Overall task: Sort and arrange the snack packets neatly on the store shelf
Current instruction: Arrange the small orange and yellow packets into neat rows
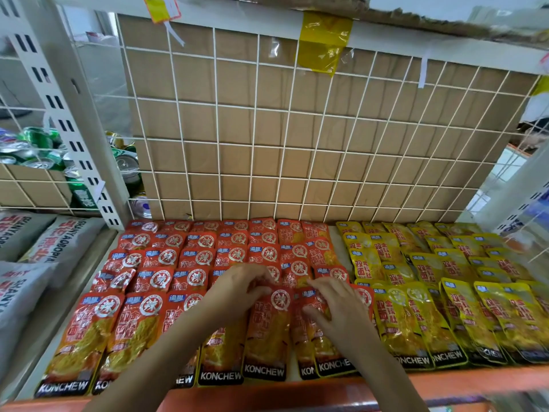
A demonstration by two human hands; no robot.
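Left hand [242, 282] pinches the top of a front-row red packet [267, 331]. Right hand [338, 304], fingers spread, presses the neighbouring packet [307, 340] at three o'clock.

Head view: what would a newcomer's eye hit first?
A block of red packets fills the left half of the shelf, yellow packets the right. At the front middle, the left hand grips a red packet's top and the right hand touches the next one. Behind stands a wire grid over cardboard.

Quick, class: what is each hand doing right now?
Left hand: pinches the top of a red foil snack packet.
Right hand: open, fingers pressing the neighbouring red packet.
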